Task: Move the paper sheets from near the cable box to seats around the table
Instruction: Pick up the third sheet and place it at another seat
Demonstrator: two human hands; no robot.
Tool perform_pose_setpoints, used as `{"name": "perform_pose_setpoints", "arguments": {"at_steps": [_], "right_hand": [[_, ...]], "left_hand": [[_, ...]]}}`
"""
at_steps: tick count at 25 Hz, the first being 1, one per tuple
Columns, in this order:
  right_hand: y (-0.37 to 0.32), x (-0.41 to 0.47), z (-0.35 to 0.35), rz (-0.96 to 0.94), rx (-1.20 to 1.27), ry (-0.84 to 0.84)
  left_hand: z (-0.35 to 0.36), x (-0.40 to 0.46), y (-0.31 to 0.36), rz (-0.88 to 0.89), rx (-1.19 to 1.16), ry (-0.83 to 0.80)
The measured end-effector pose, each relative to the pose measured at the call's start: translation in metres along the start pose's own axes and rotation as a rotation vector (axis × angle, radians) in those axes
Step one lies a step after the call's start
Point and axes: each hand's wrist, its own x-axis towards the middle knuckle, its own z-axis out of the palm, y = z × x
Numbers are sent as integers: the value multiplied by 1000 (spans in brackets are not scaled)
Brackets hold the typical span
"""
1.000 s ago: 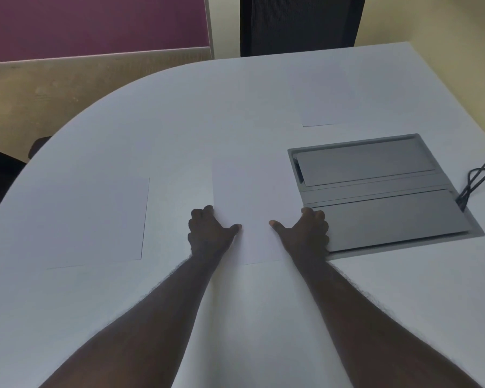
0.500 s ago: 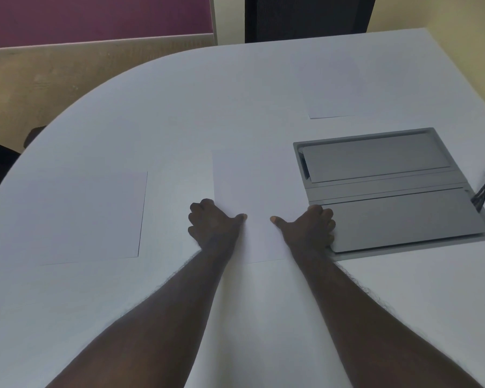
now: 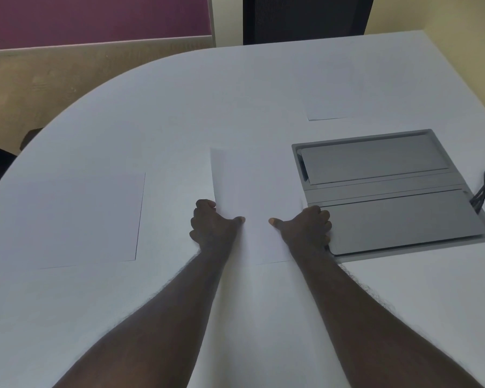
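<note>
Sheet in hand: a white paper sheet (image 3: 252, 203) lies on the white worktop (image 3: 179, 107), just left of the grey cable box (image 3: 389, 189), its right edge touching or just beside the box frame.
Long axis: runs away from the person, toward the far chair (image 3: 305, 18).
Left hand (image 3: 212, 226): grips the sheet's left edge, thumb on top pointing inward, fingers (image 3: 205, 204) curled at the edge.
Right hand (image 3: 305, 228): grips the right edge likewise, thumb on top, curled fingers just beside the box lid.
Nearness: both hands sit at the near half of the sheet, equally close; the far half extends beyond them.
Other sheets: one left sheet (image 3: 87, 219) lies toward the curved edge; one far sheet (image 3: 331, 93) lies before the chair.
Judgement: lifting likely needs both edges raised together, or the far half will droop.
</note>
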Motion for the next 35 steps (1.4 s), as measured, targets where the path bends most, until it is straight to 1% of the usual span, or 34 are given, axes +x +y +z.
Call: {"name": "perform_pose_setpoints", "arguments": {"at_steps": [2, 7, 13, 17, 19, 23, 28, 32, 35], "right_hand": [[1, 0, -1, -4, 4, -7], [3, 3, -1, -24, 45, -25], [13, 19, -2, -160, 177, -30], [14, 32, -2, -139, 260, -46], [14, 34, -5, -128, 332, -51], [16, 27, -14, -184, 448, -59], [15, 11, -39, -225, 486, -30], [15, -2, -65, -262, 507, 9], [19, -16, -84, -287, 548, 30]], "left_hand": [[1, 0, -5, 29, -75, -16], [-6, -2, -11, 56, -271, 14], [-10, -5, -16, 149, -406, -75], [-17, -7, -19, 179, -537, -95], [-22, -8, -18, 193, -551, -87], [-33, -14, -15, 190, -559, -53], [-51, -30, -6, 197, -487, 28], [-66, -48, 0, 228, -493, 50], [-81, -63, 4, 236, -541, 59]]}}
